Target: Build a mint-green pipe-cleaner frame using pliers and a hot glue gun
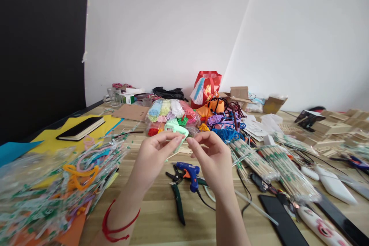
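Note:
My left hand (152, 155) is closed in a pinch on a mint-green pipe cleaner (181, 130) bent into an angular loop, raised above the middle of the table. The loop's far part stands out beyond my fingertips. My right hand (213, 157) is beside it, thumb and forefinger drawn together close to the loop's right end. Whatever lies between those fingertips is too small to make out. Below my hands, a blue glue gun (190, 173) lies on the wood next to dark green-handled pruning shears (177, 196).
Plastic wrappers and pipe cleaners (77, 177) spread over the left side, near a black notebook (82, 128). Bagged colourful bundles (170, 113) and a red bag (207, 88) stand behind. On the right are packs of wooden sticks (288, 173) and a black phone (282, 219).

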`<state>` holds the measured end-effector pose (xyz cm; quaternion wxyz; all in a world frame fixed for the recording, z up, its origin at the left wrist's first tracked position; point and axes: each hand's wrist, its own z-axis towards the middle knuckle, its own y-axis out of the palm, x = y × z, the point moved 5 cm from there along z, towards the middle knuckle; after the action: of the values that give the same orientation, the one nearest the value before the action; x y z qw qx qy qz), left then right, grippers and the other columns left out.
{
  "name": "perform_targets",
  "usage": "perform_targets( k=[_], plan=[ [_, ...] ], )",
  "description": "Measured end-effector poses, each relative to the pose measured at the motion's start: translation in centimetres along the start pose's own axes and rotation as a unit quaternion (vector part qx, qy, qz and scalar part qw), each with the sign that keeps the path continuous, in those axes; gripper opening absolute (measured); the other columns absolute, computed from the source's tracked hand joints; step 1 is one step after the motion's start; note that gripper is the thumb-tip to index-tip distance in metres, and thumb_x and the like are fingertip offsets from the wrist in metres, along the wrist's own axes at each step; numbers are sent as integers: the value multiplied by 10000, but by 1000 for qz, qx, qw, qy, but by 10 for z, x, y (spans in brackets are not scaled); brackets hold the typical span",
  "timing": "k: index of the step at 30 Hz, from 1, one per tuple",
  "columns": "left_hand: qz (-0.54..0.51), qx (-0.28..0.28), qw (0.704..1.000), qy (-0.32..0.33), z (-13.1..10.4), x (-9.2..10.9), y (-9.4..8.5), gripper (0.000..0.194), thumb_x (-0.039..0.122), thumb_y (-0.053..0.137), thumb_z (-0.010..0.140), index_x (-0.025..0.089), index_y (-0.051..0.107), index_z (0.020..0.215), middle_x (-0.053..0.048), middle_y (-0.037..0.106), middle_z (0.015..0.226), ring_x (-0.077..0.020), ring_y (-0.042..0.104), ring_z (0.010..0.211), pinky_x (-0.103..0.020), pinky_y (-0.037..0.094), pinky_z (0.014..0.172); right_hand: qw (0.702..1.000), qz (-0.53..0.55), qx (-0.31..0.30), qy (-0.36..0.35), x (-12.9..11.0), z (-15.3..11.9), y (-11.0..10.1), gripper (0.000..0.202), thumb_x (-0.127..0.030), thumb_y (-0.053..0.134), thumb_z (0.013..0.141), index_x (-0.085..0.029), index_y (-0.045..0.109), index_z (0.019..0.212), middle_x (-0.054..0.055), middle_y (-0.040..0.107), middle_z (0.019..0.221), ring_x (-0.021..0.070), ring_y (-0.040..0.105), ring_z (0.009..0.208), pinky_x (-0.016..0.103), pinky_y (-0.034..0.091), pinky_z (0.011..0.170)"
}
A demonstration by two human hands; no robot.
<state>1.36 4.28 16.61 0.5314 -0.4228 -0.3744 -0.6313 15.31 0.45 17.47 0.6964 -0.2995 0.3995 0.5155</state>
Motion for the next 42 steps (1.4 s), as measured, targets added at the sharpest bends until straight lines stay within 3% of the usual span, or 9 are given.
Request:
perform_targets(
  k=[4, 13, 33, 42],
  plan=[
    [7, 19, 1000, -14, 1, -4, -2, 219, 362, 702, 700, 168, 710, 801, -46, 713, 818, -176, 643, 759, -262, 525, 680, 1000, 9, -23, 5, 2, 0, 1, 132, -298, 663, 763, -181, 617, 723, 6, 610, 638, 124, 576, 563, 229, 500, 492],
    [-17, 9, 1000, -10, 0, -4, -1, 182, 337, 705, 706, 178, 702, 794, -27, 708, 820, -158, 640, 772, -248, 515, 715, 998, -2, -61, -9, 2, -1, 6, 154, -259, 581, 820, -199, 700, 899, 35, 693, 768, 141, 628, 627, 233, 521, 505],
    [-15, -6, 1000, -7, 0, -1, 1, 174, 328, 711, 698, 181, 684, 785, -23, 695, 786, -150, 631, 715, -237, 507, 652, 993, -80, -73, -36, -7, -4, 9, 105, -241, 533, 841, -179, 610, 804, 17, 643, 700, 136, 619, 634, 226, 491, 542],
    [19, -8, 1000, 1, 0, -1, 0, 162, 339, 672, 735, 183, 694, 774, -20, 690, 780, -144, 612, 727, -224, 472, 617, 995, -49, -81, -26, -1, -3, 8, 126, -266, 543, 849, -176, 630, 841, 26, 651, 709, 139, 624, 626, 230, 490, 533]
  ],
)
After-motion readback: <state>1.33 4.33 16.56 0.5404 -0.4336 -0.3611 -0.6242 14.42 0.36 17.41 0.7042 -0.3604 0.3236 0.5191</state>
